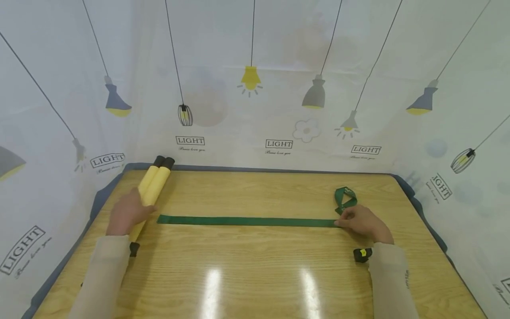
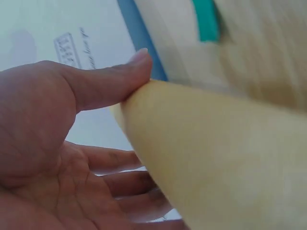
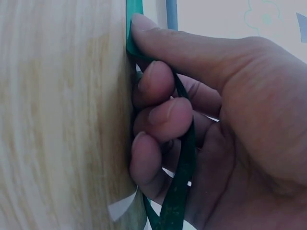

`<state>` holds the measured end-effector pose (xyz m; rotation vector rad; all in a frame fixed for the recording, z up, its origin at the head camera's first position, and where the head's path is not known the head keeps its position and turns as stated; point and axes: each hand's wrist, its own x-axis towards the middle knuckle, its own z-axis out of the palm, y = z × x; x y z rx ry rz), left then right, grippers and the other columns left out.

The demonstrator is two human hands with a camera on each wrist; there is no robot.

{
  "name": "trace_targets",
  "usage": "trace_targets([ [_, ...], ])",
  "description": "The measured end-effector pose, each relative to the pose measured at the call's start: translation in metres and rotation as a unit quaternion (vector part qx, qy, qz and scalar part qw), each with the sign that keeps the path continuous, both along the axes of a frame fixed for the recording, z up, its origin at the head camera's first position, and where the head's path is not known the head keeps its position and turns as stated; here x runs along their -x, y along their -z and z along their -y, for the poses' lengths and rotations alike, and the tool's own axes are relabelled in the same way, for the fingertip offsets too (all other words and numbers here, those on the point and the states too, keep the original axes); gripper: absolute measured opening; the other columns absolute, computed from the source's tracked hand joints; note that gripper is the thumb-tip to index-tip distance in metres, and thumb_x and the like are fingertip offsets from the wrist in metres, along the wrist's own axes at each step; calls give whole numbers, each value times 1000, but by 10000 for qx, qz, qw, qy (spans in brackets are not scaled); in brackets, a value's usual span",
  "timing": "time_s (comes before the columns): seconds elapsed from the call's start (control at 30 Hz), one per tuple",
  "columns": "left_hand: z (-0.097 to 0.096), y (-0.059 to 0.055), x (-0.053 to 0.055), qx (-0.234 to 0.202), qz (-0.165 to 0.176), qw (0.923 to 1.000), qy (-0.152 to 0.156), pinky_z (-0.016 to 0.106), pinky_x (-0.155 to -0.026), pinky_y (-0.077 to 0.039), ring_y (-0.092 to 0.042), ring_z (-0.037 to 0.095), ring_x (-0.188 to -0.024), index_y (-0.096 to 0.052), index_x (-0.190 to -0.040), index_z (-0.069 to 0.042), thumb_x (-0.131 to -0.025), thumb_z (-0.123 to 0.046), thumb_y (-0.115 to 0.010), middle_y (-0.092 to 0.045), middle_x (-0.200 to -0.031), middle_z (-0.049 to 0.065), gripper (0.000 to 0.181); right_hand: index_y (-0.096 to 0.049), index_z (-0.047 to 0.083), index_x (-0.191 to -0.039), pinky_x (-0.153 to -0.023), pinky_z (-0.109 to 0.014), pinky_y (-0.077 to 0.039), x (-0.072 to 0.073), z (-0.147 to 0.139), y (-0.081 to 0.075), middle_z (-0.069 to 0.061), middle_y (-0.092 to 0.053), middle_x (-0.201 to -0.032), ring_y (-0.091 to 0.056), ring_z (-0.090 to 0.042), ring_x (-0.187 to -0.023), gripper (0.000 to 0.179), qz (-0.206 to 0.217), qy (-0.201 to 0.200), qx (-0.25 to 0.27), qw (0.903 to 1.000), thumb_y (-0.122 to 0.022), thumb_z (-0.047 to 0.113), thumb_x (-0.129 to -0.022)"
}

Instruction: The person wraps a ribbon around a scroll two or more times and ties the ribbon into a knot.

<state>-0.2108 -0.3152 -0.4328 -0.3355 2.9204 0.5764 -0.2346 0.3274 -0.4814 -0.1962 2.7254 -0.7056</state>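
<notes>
Along the left side of the table lie two yellow tubes (image 1: 157, 184) with black ends, side by side. My left hand (image 1: 128, 210) grips them around the middle; its thumb (image 2: 115, 81) lies over the yellow surface (image 2: 220, 158), and the other fingers go down the far side. A flat green ribbon (image 1: 247, 221) stretches straight across the table. At its right end my right hand (image 1: 363, 221) pinches it between thumb and fingers. Beyond that pinch the ribbon's loose part loops behind the hand, and in the right wrist view a dark green length (image 3: 180, 187) runs past the curled fingers.
Beside the right wrist sits a small black object with a yellow label (image 1: 361, 254), partly hidden by the sleeve. The wooden table (image 1: 255, 274) meets a white printed curtain (image 1: 239, 146) at the back and both sides.
</notes>
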Motion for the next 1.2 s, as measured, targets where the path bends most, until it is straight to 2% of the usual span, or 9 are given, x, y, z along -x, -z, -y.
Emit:
trace_targets([
  [0.07,-6,-6,-1,12,7,9999,139,58,-87,-50,-56,45,-101,-19,-149,24,-93,-35,-68,-47,-130,46,95,-74,10,-98,-81,-40,-48,0,0,0,-10,-70,-106,-58,-23,-92,33,7,8,10,10000,-73,43,-95],
  [0.17,-17,-14,-2,-78,4,9994,325,55,-82,-51,-58,43,-96,-24,-145,25,-94,-38,-68,-51,-125,44,92,-74,10,-98,-81,-40,-48,0,-1,1,-11,-70,-106,-58,-23,-92,33,21,16,37,10000,-73,43,-94],
  [0.43,-49,-28,-1,-737,-21,9953,633,39,-70,-53,-59,34,-88,-29,-142,21,-96,-47,-67,-57,-110,31,90,-74,10,-98,-79,-37,-46,1,-1,-1,-8,-69,-103,-57,-22,-90,31,41,48,35,10000,-72,42,-95],
  [0.57,-71,-35,-1,-1046,-75,9912,806,40,-73,-55,-63,33,-90,-26,-144,20,-95,-53,-67,-60,-112,31,97,-74,9,-99,-79,-39,-47,-1,-1,-3,-10,-69,-105,-57,-23,-91,33,39,46,25,10000,-72,41,-95],
  [0.7,-93,-39,-1,-1229,-87,9892,789,44,-79,-58,-64,35,-99,-22,-148,18,-91,-57,-70,-59,-120,35,106,-74,10,-98,-79,-38,-47,-1,1,-2,-9,-69,-104,-57,-23,-91,32,69,43,48,10000,-72,42,-95],
  [0.97,-137,-26,7,-1696,-55,9814,902,35,-70,-58,-67,29,-90,-29,-143,13,-83,-59,-78,-58,-112,26,106,-74,12,-96,-78,-36,-46,4,-1,4,-7,-68,-102,-56,-21,-89,31,36,32,-37,10000,-71,43,-96],
  [1.2,-186,-11,9,-1807,35,9793,908,35,-67,-59,-65,28,-88,-15,-153,9,-79,-58,-82,-52,-120,27,120,-74,12,-95,-79,-36,-45,3,-2,4,-7,-68,-102,-56,-21,-90,31,19,-29,-16,10000,-72,44,-95],
])
